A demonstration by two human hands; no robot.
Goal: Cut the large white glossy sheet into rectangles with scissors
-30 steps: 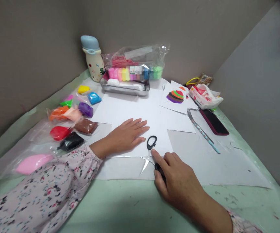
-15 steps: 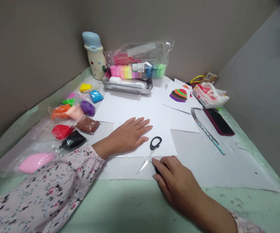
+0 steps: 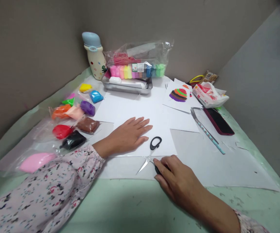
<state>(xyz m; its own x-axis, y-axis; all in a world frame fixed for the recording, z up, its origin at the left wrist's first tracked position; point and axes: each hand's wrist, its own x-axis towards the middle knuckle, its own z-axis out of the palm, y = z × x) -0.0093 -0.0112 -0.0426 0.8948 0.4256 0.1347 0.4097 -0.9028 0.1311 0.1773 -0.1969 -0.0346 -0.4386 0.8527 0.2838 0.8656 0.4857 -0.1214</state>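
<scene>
While the left hand (image 3: pixel 127 135) lies palm down with its fingers a little spread on white paper (image 3: pixel 152 111), holding nothing, the right hand (image 3: pixel 157 168) has thumb and forefinger closed about one loop of the small scissors (image 3: pixel 149 158) with black plastic handles and silver metal blades. The scissors are spread open at the front edge of that paper, points toward the wearer and to the left; their other loop stands free, near the left hand's fingertips.

Left of the left hand, clear packets of coloured clay (image 3: pixel 88 125) lie grouped, among them brown, black, red, purple, blue, yellow and pink. Behind the paper, a shallow silver metal tray (image 3: pixel 127 88) carries a white lump (image 3: pixel 115 80) and a clear plastic bag (image 3: pixel 142 60) of many-coloured pieces, with a cream bottle with a blue lid (image 3: pixel 95 58) just beside it.

On the right, a white sheet with a striped, many-coloured drawing (image 3: pixel 178 94) lies near a white and red soft packet (image 3: pixel 209 95). A silver fork with a patterned blue handle (image 3: pixel 206 131) and a dark phone with a maroon edge (image 3: pixel 219 121) lie nearer the wearer on the pale green desk (image 3: pixel 130 200).
</scene>
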